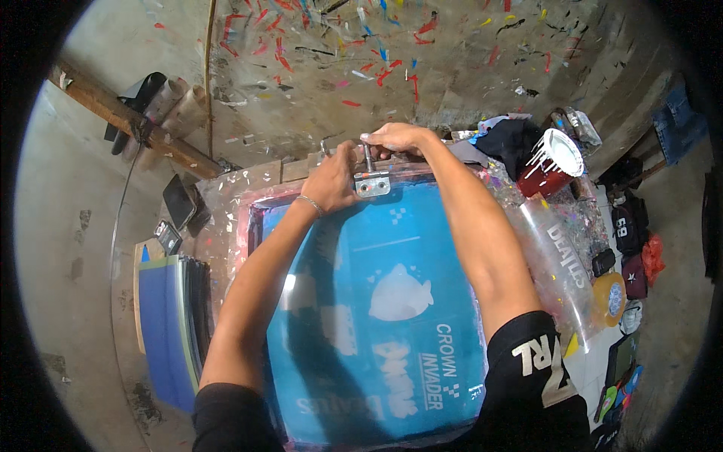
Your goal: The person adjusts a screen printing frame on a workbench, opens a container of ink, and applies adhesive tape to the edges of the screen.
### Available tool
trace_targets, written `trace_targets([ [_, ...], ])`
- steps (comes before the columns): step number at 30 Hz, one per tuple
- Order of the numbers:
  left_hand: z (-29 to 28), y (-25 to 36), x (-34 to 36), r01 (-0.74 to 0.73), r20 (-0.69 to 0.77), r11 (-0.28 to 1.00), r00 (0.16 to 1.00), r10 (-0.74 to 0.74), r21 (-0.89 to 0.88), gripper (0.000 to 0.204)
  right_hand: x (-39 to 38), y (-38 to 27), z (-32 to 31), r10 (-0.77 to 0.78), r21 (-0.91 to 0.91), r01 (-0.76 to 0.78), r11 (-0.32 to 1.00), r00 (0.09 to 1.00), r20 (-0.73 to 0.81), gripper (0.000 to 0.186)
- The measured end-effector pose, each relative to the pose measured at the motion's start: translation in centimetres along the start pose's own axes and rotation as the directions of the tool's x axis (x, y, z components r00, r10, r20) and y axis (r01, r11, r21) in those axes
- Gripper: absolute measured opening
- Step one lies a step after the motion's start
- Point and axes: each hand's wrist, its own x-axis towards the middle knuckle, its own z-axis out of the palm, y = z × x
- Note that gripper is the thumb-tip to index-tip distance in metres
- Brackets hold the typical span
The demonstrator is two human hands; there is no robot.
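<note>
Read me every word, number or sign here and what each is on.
I won't copy wording out, but lettering stands on:
Blue screen: legible white words, lower right; fainter lettering, lower left, hard to read.
Clear sheet: large pale letters, legible.
Black right sleeve: big cream letters, partly folded.
Black fabric item: white characters.
Tape roll: core print, too small to read.

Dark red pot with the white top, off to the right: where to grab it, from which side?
I'd put the grip low around the body of the dark red pot, coming from the person's near side. White drips run down from the coated top, while the lower body looks cleaner and faces the person. Black cloth crowds its left.
</note>
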Motion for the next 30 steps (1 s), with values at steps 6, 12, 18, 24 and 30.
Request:
trace_targets([
  [6,-0.3,0.4,0.0,-0.019,-0.027,1.0,0.999,0.02,0.022,0.098,0.4,0.3,0.3,-0.026,-0.056,0.025,0.998,1.0,0.0,0.059],
  [12,-0.2,0.7,0.2,-0.019,-0.028,1.0,0.999,0.019,0.012,0.097,0.3,0.1,0.2,-0.04,-0.015,0.04,0.999,0.999,-0.028,0.058],
  [18,-0.7,0.8,-0.1,0.019,-0.001,1.0,1.0,-0.019,-0.014,0.091,0.4,-1.1,1.3,0.018,0.0,-0.019,1.0,0.986,-0.167,0.053],
  [24,0.1,0.9,0.6,-0.024,-0.012,1.0,1.0,0.024,0.007,0.09,1.5,0.0,1.5,0.013,-0.197,-0.107,0.974,0.905,-0.426,0.054],
  [30,-0.4,0.3,-0.1,0.056,0.057,0.998,0.997,-0.056,0.006,0.095,-0.2,-3.7,3.9,0.143,-0.218,-0.275,0.937,0.866,-0.479,0.06],
])
